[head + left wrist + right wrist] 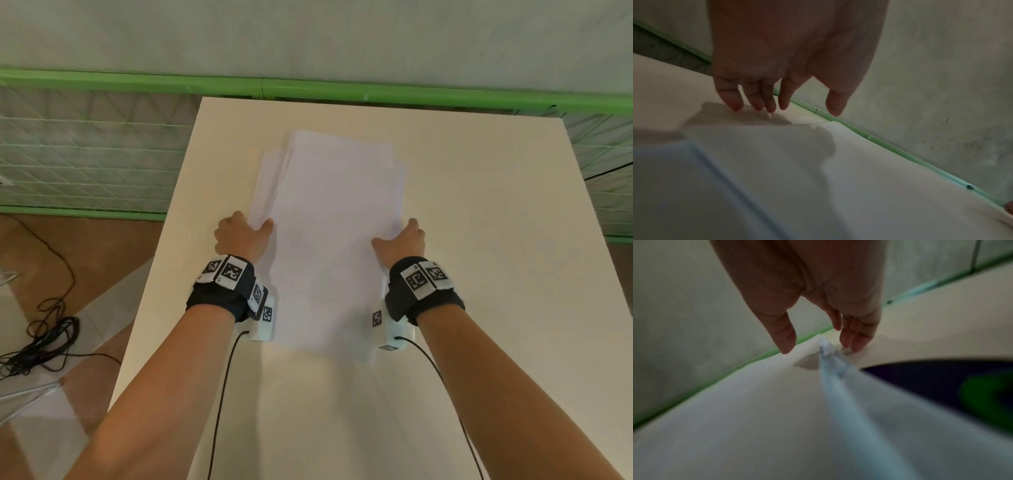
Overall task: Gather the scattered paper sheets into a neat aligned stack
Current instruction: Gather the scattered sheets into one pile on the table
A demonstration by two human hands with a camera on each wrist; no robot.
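Observation:
A loose stack of white paper sheets (332, 240) lies lengthwise in the middle of the white table (472, 246); its far edges are fanned and uneven. My left hand (246, 233) is at the stack's left edge with the thumb on top of the paper. My right hand (397, 236) mirrors it at the right edge. In the left wrist view the left hand (799, 104) has nearly straight fingers (756, 104) touching down beside the sheets (777, 162). In the right wrist view the right hand (820, 344) straddles the raised paper edge (830, 363), thumb and fingers apart.
A green-framed mesh fence (85, 154) runs behind and left of the table, with a pale wall (308, 34) above it. Tangled black cables (44, 335) lie on the brown floor at the left. Bare table surface surrounds the stack on all sides.

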